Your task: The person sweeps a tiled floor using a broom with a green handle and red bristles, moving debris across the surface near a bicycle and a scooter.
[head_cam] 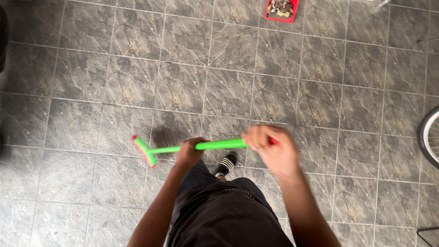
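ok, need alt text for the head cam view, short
Seen from above, a person grips a green broom handle with both hands, left hand lower, right hand blurred near its top. The broom head rests on the grey tiled floor; a red dustpan holding debris lies further off.

A tiled floor (228,91) of a home, probably a utility area or covered yard, is seen from above. Grey, stone-patterned square tiles with pale grout lines are laid across the whole view. A green-handled broom (183,148) is held over them (a household cleaning tool, not an industrial one). A red dustpan (282,10) filled with swept-up debris is set at the top edge. Part of a bicycle wheel (429,135) is seen at the right edge, parked on the same tiles.
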